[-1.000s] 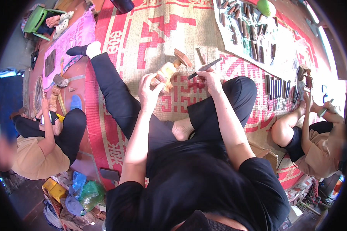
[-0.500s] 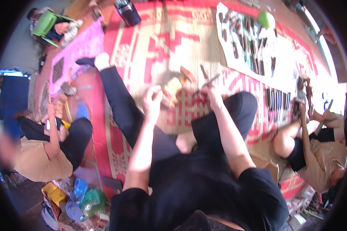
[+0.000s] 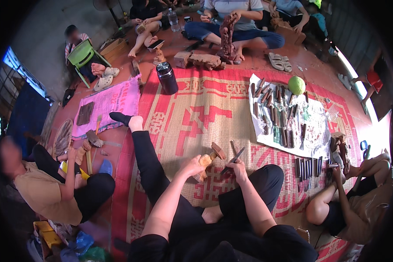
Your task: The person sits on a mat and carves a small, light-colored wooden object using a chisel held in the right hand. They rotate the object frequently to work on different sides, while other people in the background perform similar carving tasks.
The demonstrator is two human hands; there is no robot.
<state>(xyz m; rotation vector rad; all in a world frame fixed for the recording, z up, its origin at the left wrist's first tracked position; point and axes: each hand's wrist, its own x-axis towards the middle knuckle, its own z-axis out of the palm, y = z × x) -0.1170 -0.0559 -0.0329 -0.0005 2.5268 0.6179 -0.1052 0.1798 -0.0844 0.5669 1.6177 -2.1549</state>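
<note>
My left hand point(image 3: 192, 166) is closed around a pale wooden carving point(image 3: 204, 161), which stands on the woven mat in front of my crossed leg. My fingers cover part of the carving, so its full shape is hidden. A reddish-brown wood block point(image 3: 218, 150) sits right beside the carving's top. My right hand point(image 3: 237, 170) grips a slim dark tool point(image 3: 238, 154), chisel-like, pointing up and to the right. Just beyond that hand lies another thin dark tool point(image 3: 232, 145) on the mat.
A white sheet point(image 3: 261, 136) with many wood-handled carving tools and a green ball-like fruit point(image 3: 296, 85) lies ahead right. More chisels point(image 3: 308, 169) rest nearer. A dark flask point(image 3: 167, 79) stands ahead left. Co-workers sit at both sides point(image 3: 52, 183) and across the far floor.
The view has tilted up, bringing in the people at the far side. My left hand, earlier apart from the carving, now holds it. My right hand keeps its tool.
</note>
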